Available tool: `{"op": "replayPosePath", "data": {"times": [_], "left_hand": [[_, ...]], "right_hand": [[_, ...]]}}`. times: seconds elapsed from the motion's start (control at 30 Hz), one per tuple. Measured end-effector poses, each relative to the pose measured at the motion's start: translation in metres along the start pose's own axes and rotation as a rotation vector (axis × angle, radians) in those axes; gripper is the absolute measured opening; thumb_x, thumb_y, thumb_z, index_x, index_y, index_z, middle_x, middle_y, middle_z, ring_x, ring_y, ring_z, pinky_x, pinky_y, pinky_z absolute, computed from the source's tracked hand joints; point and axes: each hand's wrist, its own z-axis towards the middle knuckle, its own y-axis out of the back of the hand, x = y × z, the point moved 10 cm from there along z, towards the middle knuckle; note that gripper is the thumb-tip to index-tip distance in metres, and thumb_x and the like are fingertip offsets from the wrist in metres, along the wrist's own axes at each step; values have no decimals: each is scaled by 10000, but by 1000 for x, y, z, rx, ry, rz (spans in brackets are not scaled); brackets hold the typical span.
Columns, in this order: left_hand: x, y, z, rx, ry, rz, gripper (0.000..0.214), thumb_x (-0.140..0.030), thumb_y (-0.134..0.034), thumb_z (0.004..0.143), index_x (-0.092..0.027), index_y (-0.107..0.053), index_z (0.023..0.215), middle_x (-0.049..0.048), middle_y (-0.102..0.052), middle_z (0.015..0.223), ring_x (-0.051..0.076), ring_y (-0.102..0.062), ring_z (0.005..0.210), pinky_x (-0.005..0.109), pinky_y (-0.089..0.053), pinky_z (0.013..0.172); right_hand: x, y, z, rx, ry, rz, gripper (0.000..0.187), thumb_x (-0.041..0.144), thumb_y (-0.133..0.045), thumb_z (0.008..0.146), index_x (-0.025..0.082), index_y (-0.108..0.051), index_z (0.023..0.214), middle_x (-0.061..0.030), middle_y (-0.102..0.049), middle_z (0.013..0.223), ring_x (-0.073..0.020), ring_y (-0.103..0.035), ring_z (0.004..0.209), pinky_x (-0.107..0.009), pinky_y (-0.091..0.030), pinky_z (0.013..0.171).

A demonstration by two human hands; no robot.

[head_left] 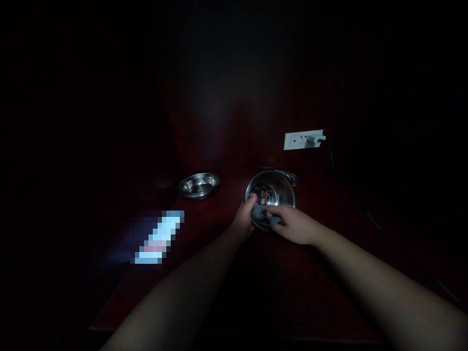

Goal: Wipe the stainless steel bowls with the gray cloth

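Note:
A shiny stainless steel bowl (287, 195) is tilted with its open mouth towards me, above the dark red table. My left hand (244, 219) grips its left rim, thumb over the edge and fingers behind. My right hand (296, 224) reaches over the lower right rim, its fingers closed on a grey, textured cloth (260, 213) that lies against the inner wall. A dark label (262, 195) with an orange stripe shows inside the bowl, close to my left thumb. The fingertips of my right hand are partly hidden.
Shallow steel dishes (199, 185), seemingly stacked, sit at the table's back left. Another round metal piece (291, 178) lies behind the bowl. A lit, blurred-out screen (159, 239) is at left. A wall socket (298, 140) holds a plug with a cable (380, 226) running down right. Surroundings are very dark.

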Motion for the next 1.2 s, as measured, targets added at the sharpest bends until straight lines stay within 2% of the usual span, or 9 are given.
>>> {"op": "replayPosePath", "data": {"times": [0.53, 1.2], "left_hand": [[4, 2, 2, 17, 13, 12, 410, -413, -554, 780, -130, -591, 1074, 104, -676, 983, 221, -634, 910, 363, -464, 872], [0, 1, 1, -8, -2, 7, 397, -394, -558, 780, -131, -591, 1075, 105, -668, 1021, 225, -620, 958, 371, -441, 916]], "right_hand": [[-2, -1, 0, 12, -28, -4, 41, 172, -477, 692, 189, -495, 725, 5, -553, 688, -119, -481, 620, -247, -338, 587], [-4, -2, 0, 18, -31, -16, 63, 178, -478, 698, 192, -514, 748, -5, -577, 711, -128, -503, 637, -251, -357, 604]]}}
